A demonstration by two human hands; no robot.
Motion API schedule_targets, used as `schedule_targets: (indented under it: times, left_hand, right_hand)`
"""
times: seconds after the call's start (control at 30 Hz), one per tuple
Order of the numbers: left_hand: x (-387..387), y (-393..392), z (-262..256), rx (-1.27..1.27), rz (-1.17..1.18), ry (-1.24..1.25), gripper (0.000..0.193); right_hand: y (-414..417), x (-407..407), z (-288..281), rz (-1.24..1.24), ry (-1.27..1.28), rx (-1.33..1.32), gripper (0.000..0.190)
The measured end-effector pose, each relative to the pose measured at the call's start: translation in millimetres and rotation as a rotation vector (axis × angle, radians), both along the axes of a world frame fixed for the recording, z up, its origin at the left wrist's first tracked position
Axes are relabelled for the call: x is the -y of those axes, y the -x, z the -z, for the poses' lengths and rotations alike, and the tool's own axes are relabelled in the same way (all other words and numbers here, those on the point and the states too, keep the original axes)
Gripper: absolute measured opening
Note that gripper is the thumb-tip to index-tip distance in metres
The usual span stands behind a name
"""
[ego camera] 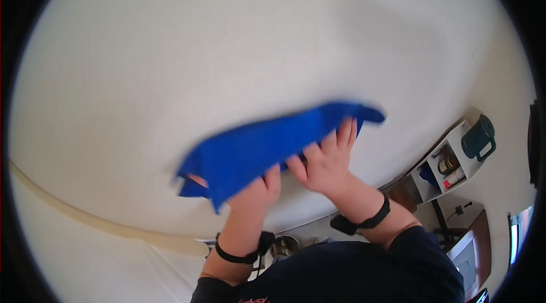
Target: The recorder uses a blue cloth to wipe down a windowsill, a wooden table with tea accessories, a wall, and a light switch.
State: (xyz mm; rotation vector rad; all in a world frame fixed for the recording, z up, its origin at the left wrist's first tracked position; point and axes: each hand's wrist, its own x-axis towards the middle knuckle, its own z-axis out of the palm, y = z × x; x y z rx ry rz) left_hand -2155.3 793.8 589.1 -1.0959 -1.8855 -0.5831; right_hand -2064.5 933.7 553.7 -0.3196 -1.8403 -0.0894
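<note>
A blue cloth (260,141) is spread between my hands in front of a pale, plain surface, its edges slightly blurred. My left hand (256,187) grips its lower left part, the thumb near the lower edge and some fingers hidden under the fabric. At the right part, my right hand (328,162) has its fingers along the lower edge and over the cloth. The left end of the fabric hangs in pointed folds. Black straps with small dark modules sit on both forearms.
A white shelf unit (463,136) at the right holds a dark green electric kettle (478,137), a jar (447,164) and other items. Below it is a brown-edged table (484,252). A beige band (85,219) curves along the lower left. Behind my arms stands a round container (286,245).
</note>
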Motion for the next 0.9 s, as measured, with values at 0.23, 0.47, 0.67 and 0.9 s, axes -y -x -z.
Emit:
schedule_targets:
  times: [0.23, 0.47, 0.67, 0.9]
  left_hand:
    - [37.0, -15.1, 176.0, 0.368, 0.041, 0.298, 0.063]
    - [26.8, 3.1, 16.4, 0.182, 0.017, -0.045, 0.059]
    - [53.7, 28.1, 39.3, 0.104, -0.014, -0.021, 0.035]
    - [82.8, 10.3, 174.9, 0.361, -0.097, 0.201, 0.038]
  right_hand:
    - [-37.3, 3.9, 129.2, -0.124, 0.129, 0.245, 0.023]
    - [-4.8, 15.7, -32.7, -0.267, 0.058, 0.017, 0.029]
    - [32.8, 55.8, 9.3, -0.198, -0.056, 0.09, 0.041]
    - [10.9, 62.0, 139.5, -0.359, -0.075, 0.412, 0.016]
